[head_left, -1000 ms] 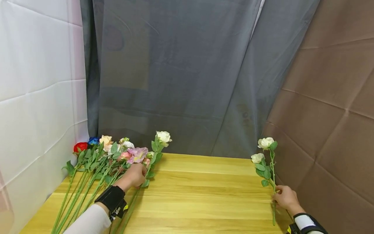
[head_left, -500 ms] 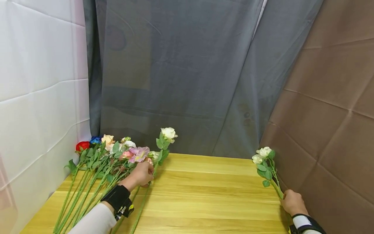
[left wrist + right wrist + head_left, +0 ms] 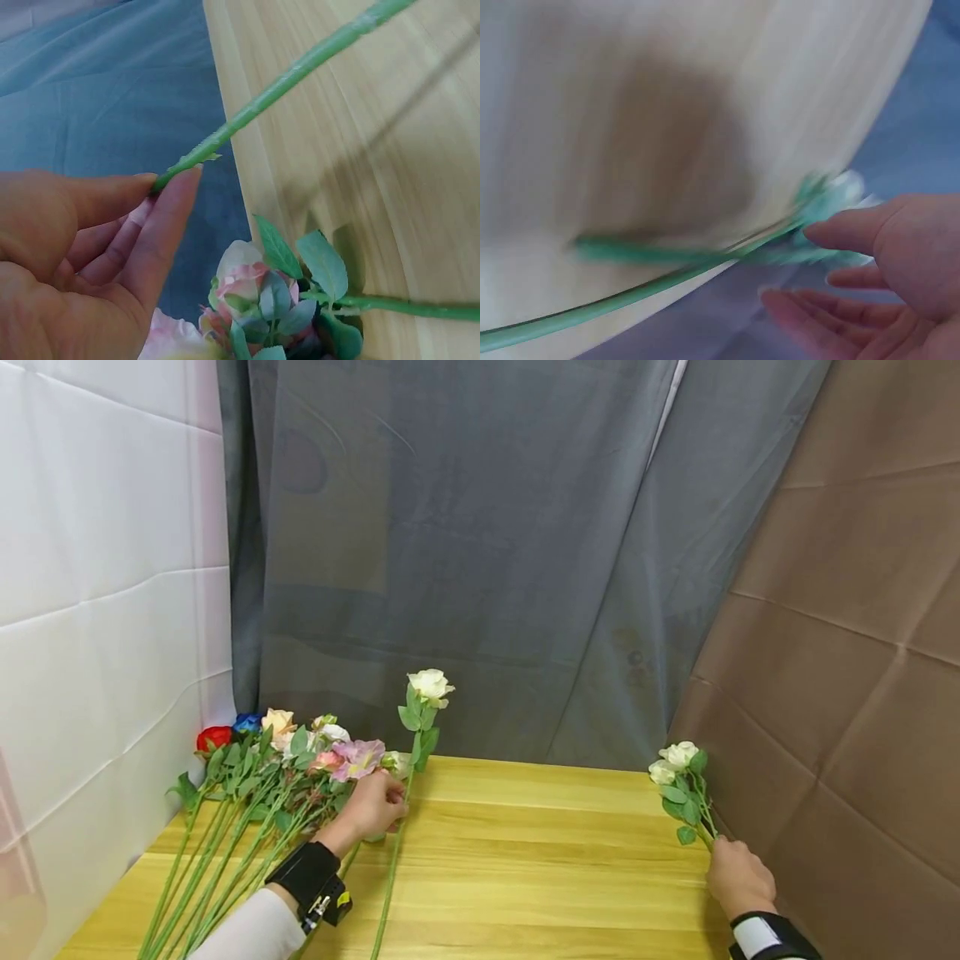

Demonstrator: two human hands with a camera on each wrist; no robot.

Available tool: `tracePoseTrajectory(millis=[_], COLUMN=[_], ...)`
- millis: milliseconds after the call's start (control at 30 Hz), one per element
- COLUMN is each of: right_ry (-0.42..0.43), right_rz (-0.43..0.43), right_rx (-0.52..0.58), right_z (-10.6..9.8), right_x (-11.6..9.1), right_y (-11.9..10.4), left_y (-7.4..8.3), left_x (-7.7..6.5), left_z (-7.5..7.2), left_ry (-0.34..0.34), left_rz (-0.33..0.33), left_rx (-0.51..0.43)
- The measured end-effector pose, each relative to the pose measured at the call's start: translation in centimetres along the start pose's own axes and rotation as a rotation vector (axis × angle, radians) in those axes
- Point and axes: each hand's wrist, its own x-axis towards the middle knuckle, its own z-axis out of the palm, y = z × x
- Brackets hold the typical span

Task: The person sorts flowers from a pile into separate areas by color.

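In the head view my left hand (image 3: 372,806) pinches the stem of a white rose (image 3: 430,685) and holds it up, the bloom above the table's far edge. The left wrist view shows thumb and forefinger closed on that green stem (image 3: 300,76). On the far right, my right hand (image 3: 741,878) is over the stems of two white roses (image 3: 678,754). In the right wrist view its thumb and fingers stand apart, and the green stems (image 3: 607,306) lie beyond them, blurred. The blooms there are partly hidden by the thumb.
A pile of artificial flowers lies on the wooden table (image 3: 540,852) at the left, among them a red rose (image 3: 214,738), a blue rose (image 3: 247,723) and a purple flower (image 3: 358,759). A grey curtain (image 3: 465,568) hangs behind; white and brown cloths flank the table.
My left hand has moved right, lifting the white rose away from the pile. The two white roses at right have come together on the table, and my right hand has turned over their stems.
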Motion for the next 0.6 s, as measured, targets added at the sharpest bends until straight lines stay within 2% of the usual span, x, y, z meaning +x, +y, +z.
tracePoseTrajectory(millis=[167,267,400,600], right_ry=[0.086,0.094,0.033,-0.103], right_rz=[-0.093,-0.150,-0.198,-0.280], right_rx=[0.006,0.021,0.120,0.412], right_z=[-1.2,-1.6,-1.5,-0.9], right_x=[-0.3,-1.1,-2.1,-3.2], right_y=[-6.3,-10.5,-15.3,-20.1], left_y=[0.5,0.9,1.4,2.9], left_x=[0.4,0.6,1.0,1.8], left_z=[0.6,1.3,2.4,4.2], left_ry=[0.000,-0.016,-0.032,-0.054], left_rz=[-0.004,-0.024,-0.042,-0.036], left_rx=[-0.060,-0.096,-0.115,-0.132])
